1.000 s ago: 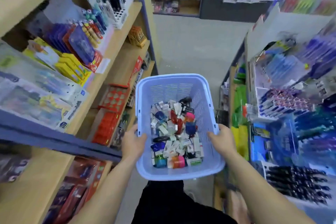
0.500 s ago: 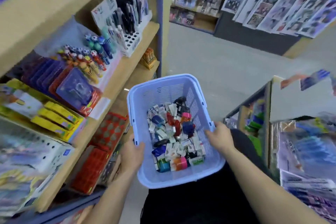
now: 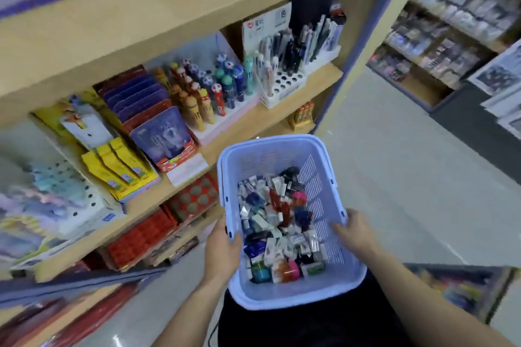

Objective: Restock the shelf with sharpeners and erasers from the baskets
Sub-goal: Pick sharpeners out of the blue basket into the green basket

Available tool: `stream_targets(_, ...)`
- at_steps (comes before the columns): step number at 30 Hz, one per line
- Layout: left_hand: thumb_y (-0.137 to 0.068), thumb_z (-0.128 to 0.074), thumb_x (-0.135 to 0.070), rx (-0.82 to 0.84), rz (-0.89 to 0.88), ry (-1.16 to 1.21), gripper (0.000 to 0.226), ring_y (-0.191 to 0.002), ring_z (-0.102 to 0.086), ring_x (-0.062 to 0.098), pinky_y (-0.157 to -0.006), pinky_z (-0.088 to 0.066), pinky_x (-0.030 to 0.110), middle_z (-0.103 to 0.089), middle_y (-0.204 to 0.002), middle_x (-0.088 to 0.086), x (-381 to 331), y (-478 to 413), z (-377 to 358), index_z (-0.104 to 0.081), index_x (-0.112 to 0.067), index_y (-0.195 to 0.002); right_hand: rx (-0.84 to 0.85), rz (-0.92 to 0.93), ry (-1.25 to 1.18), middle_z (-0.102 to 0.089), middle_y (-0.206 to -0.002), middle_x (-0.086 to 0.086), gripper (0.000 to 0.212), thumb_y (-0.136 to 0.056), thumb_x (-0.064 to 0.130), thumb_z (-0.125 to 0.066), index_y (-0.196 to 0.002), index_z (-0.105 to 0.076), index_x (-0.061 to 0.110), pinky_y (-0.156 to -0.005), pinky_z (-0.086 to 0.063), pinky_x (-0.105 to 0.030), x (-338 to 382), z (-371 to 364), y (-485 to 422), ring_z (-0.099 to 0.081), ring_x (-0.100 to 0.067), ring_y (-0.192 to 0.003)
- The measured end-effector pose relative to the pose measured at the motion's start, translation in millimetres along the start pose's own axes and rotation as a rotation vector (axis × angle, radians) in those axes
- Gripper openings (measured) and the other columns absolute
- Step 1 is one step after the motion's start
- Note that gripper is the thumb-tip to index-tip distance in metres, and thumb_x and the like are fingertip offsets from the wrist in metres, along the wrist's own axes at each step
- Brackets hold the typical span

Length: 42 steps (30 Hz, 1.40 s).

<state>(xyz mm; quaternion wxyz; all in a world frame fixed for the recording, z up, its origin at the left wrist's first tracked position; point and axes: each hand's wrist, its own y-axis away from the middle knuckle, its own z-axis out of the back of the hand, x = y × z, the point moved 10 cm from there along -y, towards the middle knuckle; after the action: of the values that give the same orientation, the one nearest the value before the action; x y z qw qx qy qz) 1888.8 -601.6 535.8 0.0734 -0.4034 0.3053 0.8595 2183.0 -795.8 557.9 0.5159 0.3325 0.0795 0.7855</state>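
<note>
**Basket held two-handed by the shelf**

We see the blue basket [image 3: 284,287] carried in front of the body, loaded with small sharpeners and erasers [image 3: 277,229] piled toward its near end. Left hand [image 3: 221,252] is clamped over the left rim, thumb inside. Right hand [image 3: 356,232] grips the right rim, fingers curled over the edge. Both forearms reach forward. The wooden shelf [image 3: 282,110] stands just left of the basket.
</note>
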Motion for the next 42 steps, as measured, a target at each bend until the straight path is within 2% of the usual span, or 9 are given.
stream_targets(3, -0.100, -0.058, -0.010, -0.117, 0.057, 0.078, 0.023, -0.084, -0.067, 0.014, -0.071, -0.053, 0.032, -0.068, -0.098, -0.011, -2, -3, -20, -0.057, -0.022, -0.120, 0.089, 0.069, 0.118, -0.057, -0.067, -0.004, 0.013, -0.089, 0.015, -0.069, -0.085, -0.060, 0.007, -0.053, -0.035, -0.031, -4, -5, -52, -0.055, -0.023, -0.061)
stream_targets(6, -0.101, -0.056, -0.008, -0.243, 0.147, 0.161, 0.026, -0.068, -0.058, 0.006, -0.058, -0.042, 0.018, -0.068, -0.093, -0.009, -11, 5, -45, -0.052, -0.029, -0.116, 0.182, 0.190, 0.159, -0.057, -0.075, -0.007, 0.017, -0.090, 0.019, -0.071, -0.086, -0.057, 0.010, -0.064, -0.035, -0.034, 1, -5, -101, -0.061, -0.036, -0.078)
stream_targets(15, -0.100, -0.048, 0.006, -0.480, 0.512, 0.397, 0.023, -0.067, -0.066, 0.009, -0.050, -0.053, 0.015, -0.068, -0.095, 0.004, 21, 102, -94, -0.051, -0.013, -0.112, 0.386, 0.402, 0.221, -0.059, -0.071, -0.018, 0.021, -0.092, 0.014, -0.065, -0.085, -0.052, 0.000, -0.055, -0.033, -0.038, 12, -29, -115, -0.051, -0.031, -0.061)
stream_targets(18, -0.099, -0.048, 0.007, -0.499, 0.567, 0.448, 0.025, -0.064, -0.069, 0.013, -0.049, -0.059, 0.028, -0.069, -0.096, 0.008, 60, 130, -90, -0.050, -0.010, -0.117, 0.447, 0.430, 0.286, -0.063, -0.075, -0.014, 0.018, -0.094, 0.019, -0.063, -0.093, -0.055, 0.003, -0.055, -0.037, -0.034, 12, -66, -86, -0.057, -0.031, -0.064)
stream_targets(21, -0.099, -0.047, 0.009, -0.516, 0.606, 0.438, 0.024, -0.045, -0.059, 0.007, -0.040, -0.050, 0.020, -0.061, -0.084, 0.002, 103, 152, -75, -0.047, -0.010, -0.114, 0.457, 0.411, 0.359, -0.059, -0.072, -0.002, 0.020, -0.093, 0.030, -0.062, -0.090, -0.051, 0.013, -0.063, -0.046, -0.036, 10, -110, -57, -0.058, -0.028, -0.065)
stream_targets(28, -0.094, -0.054, -0.012, -0.475, 0.694, 0.426, 0.027, -0.064, -0.067, 0.029, -0.056, -0.061, 0.046, -0.071, -0.096, 0.007, 262, 150, -50, -0.051, -0.035, -0.107, 0.501, 0.384, 0.437, -0.058, -0.079, -0.009, 0.021, -0.099, 0.022, -0.060, -0.107, -0.057, 0.003, -0.050, -0.034, -0.029, 22, -218, -5, -0.049, -0.016, -0.059)
stream_targets(34, -0.101, -0.051, -0.002, -0.559, 0.714, 0.458, 0.020, -0.056, -0.054, 0.012, -0.040, -0.045, 0.018, -0.064, -0.081, 0.003, 321, 116, -53, -0.050, -0.018, -0.113, 0.583, 0.358, 0.405, -0.058, -0.073, -0.005, 0.046, -0.101, 0.021, -0.059, -0.137, -0.048, -0.005, -0.033, -0.031, -0.016, -1, -321, -28, -0.051, -0.014, -0.053)
stream_targets(37, -0.102, -0.048, 0.000, -0.597, 0.733, 0.486, 0.019, -0.064, -0.057, 0.009, -0.042, -0.049, 0.015, -0.058, -0.081, -0.005, 364, 80, -73, -0.050, -0.011, -0.117, 0.636, 0.419, 0.415, -0.066, -0.093, -0.012, 0.048, -0.102, 0.021, -0.057, -0.142, -0.045, -0.003, -0.038, -0.032, -0.013, -16, -379, -58, -0.060, -0.014, -0.066)
stream_targets(42, -0.102, -0.048, -0.003, -0.600, 0.790, 0.396, 0.018, -0.072, -0.064, 0.019, -0.049, -0.056, 0.025, -0.059, -0.089, 0.003, 452, 10, -125, -0.051, -0.009, -0.119, 0.624, 0.479, 0.452, -0.050, -0.075, 0.000, 0.042, -0.103, 0.021, -0.056, -0.134, -0.048, -0.006, -0.042, -0.029, -0.018, -49, -480, -124, -0.047, -0.009, -0.057)
